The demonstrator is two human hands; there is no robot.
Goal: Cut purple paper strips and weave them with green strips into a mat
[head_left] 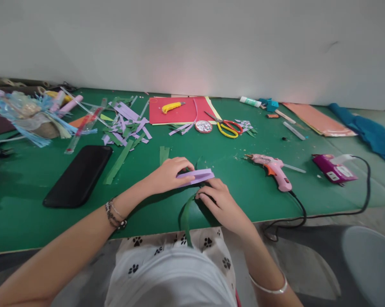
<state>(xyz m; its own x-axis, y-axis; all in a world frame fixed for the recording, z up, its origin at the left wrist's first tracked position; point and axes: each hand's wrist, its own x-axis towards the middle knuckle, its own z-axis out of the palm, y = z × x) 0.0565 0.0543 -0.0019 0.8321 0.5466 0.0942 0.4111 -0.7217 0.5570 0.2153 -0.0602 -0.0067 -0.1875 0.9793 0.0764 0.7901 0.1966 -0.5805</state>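
Near the front of the green table, my left hand (171, 174) pinches a folded lavender paper strip (199, 175) by its left end. My right hand (218, 200) is just below the strip's right end, thumb and fingers closed on a long green paper strip (186, 217). That green strip curves down over the table's front edge toward my lap. Where the two strips come close, my fingers partly hide them. A short green paper piece (164, 154) lies just beyond my left hand.
A black phone-like slab (79, 177) lies left, below a pile of paper strips (125, 121). Scissors (226, 127) and a yellow cutter (173, 107) on red paper (157, 117) are farther back. A pink glue gun (274, 168) and purple power socket (336, 169) trail cords at right.
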